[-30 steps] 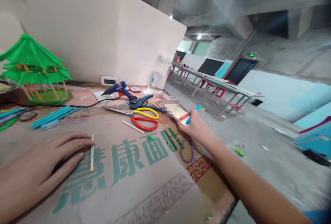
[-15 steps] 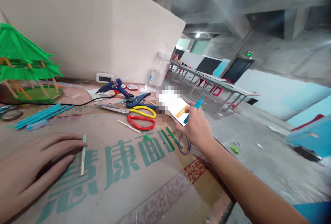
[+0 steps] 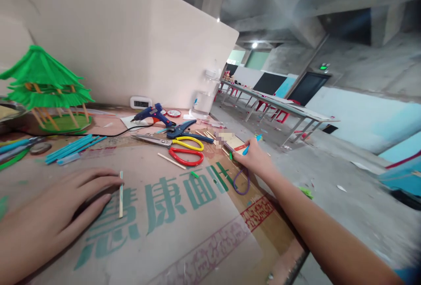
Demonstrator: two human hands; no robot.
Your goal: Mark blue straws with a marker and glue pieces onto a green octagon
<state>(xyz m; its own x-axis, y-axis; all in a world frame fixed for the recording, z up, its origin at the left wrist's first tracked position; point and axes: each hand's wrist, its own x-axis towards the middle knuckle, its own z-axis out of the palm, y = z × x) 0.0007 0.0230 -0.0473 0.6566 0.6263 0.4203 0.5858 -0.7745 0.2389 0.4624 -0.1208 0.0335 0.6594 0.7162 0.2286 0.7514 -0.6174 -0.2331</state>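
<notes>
My left hand (image 3: pixel 75 206) lies flat on the cardboard-covered table with its fingers stretched out. Its fingertips touch a short thin wooden stick (image 3: pixel 121 195), and the thumb is apart from it. At the table's right edge, a blue pen (image 3: pixel 252 144) is gripped in the fingers of my right hand (image 3: pixel 256 158). The same hand is at the near end of a phone (image 3: pixel 239 143), part of which is blurred out. A purple loop (image 3: pixel 241 182) lies just below that hand. Scissors (image 3: pixel 186 150) with red and yellow handles lie between my hands.
A green-roofed model pavilion (image 3: pixel 49 87) stands at the left, behind blue sticks (image 3: pixel 74 149). Blue cutting pliers (image 3: pixel 182 130), a glue gun (image 3: pixel 153 115), a small digital clock (image 3: pixel 140 102) and a clear container (image 3: pixel 202 101) stand or lie towards the board (image 3: pixel 184 48).
The view has turned left, so things appear farther right. The phone's bright white screen now looks dimmer and flatter, with beige and red showing. My left hand still touches the stick.
</notes>
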